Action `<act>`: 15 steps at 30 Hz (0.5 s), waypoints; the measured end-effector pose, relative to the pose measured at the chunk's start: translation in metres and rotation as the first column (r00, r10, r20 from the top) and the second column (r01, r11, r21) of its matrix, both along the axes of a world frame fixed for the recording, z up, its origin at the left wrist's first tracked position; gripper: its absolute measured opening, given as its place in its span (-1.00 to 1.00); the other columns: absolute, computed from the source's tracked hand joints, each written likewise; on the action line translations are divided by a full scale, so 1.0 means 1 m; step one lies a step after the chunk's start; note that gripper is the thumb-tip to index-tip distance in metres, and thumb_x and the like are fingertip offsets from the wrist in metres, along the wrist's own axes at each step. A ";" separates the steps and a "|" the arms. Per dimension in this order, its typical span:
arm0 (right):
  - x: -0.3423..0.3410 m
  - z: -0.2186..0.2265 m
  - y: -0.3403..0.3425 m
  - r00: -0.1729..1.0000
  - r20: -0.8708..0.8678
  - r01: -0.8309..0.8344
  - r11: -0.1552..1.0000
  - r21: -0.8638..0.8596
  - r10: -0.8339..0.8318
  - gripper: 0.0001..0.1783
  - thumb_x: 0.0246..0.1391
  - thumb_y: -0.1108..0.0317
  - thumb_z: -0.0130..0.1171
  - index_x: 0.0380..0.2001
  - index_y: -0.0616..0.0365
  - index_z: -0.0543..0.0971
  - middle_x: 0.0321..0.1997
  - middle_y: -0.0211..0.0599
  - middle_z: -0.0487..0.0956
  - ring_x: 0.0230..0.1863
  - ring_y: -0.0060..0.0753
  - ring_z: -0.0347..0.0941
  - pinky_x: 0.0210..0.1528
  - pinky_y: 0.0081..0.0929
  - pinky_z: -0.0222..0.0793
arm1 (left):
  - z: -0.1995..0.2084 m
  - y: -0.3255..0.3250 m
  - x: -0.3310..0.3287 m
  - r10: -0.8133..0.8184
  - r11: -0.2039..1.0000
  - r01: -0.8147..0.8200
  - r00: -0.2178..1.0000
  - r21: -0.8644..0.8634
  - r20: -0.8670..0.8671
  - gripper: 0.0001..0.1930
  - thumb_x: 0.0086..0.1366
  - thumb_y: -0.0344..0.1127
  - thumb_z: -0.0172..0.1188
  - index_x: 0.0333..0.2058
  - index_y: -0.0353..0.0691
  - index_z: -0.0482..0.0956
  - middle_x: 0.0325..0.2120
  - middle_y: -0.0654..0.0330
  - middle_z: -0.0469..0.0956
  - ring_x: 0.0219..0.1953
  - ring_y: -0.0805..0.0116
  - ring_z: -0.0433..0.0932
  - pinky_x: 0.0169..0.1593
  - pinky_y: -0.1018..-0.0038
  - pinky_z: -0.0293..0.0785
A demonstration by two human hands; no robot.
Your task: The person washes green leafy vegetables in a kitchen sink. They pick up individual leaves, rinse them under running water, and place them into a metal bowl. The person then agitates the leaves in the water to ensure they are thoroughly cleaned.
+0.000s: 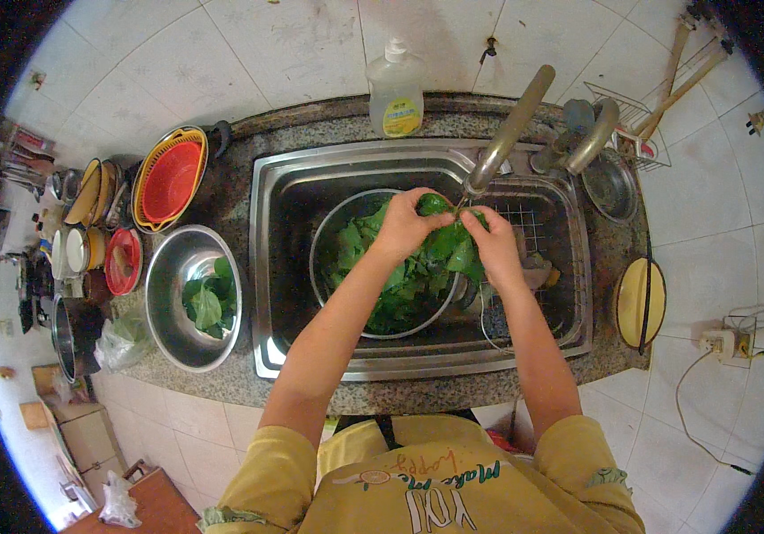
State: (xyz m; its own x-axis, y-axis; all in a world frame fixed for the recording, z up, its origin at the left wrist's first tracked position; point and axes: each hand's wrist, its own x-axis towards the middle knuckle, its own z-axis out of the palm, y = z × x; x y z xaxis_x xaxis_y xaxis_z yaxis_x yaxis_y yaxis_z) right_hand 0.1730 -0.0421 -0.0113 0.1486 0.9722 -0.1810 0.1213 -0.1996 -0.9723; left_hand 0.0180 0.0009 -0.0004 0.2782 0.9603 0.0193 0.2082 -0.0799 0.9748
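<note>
Over the steel sink [266, 267], my left hand [406, 222] and my right hand [493, 238] meet just under the faucet spout [480, 182]. Both sets of fingers pinch a sprig of leafy greens [436, 205], whose wet leaves hang between and below the hands. Beneath them, a round basin [314, 267] in the sink is filled with more leafy greens [400, 303]. A steel bowl [164, 298] on the counter to the left has a small heap of green leaves [211, 303] in it.
A dish soap bottle [396, 93] stands behind the sink. Red and yellow colanders [171, 182], a plastic bag [124, 343] and stacked dishes crowd the left counter. At the right are a second faucet [600, 133], a metal bowl [611, 182] and a yellow oval tray [641, 303].
</note>
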 end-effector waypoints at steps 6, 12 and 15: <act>-0.006 0.014 -0.006 0.881 -0.472 -0.024 1.000 0.014 0.028 -0.73 -0.13 0.50 0.11 -0.26 0.15 0.46 -0.28 -0.36 0.48 -0.26 -0.49 0.37 -0.22 -0.54 0.29 | -0.008 -0.002 0.000 0.360 0.929 -0.331 0.914 0.166 -0.189 -0.83 -0.13 -0.41 0.25 -0.48 -0.26 0.53 -0.53 0.03 0.51 -0.45 0.16 0.50 -0.33 0.43 0.37; -0.009 0.008 0.003 0.972 0.220 0.049 0.985 0.165 -0.085 -0.80 -0.25 0.40 0.20 -0.44 0.16 0.53 -0.40 -0.28 0.53 -0.33 -0.40 0.44 -0.23 -0.54 0.28 | -0.015 -0.010 0.009 0.066 0.982 -0.031 0.981 -0.188 0.184 -0.89 -0.01 -0.50 0.04 -0.45 -0.32 0.49 -0.59 0.20 0.49 -0.55 0.39 0.43 -0.44 0.50 0.33; -0.013 0.021 0.005 0.954 0.298 -0.023 0.983 0.180 -0.032 -0.86 -0.26 0.45 0.22 -0.55 0.24 0.49 -0.47 -0.36 0.51 -0.38 -0.55 0.39 -0.24 -0.59 0.26 | -0.024 -0.003 0.004 0.116 0.916 0.022 0.940 -0.400 0.319 -0.85 0.01 -0.53 0.03 -0.40 -0.23 0.50 -0.51 0.25 0.51 -0.50 0.44 0.46 -0.42 0.52 0.40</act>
State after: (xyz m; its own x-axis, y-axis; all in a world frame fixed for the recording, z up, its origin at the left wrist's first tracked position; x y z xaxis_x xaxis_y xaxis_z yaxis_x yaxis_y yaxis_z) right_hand 0.1603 -0.0368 0.0098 0.1732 0.9836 0.0497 0.4108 -0.0263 -0.9114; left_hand 0.0215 -0.0017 -0.0246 0.2767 0.9195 -0.2791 -0.1366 0.3251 0.9358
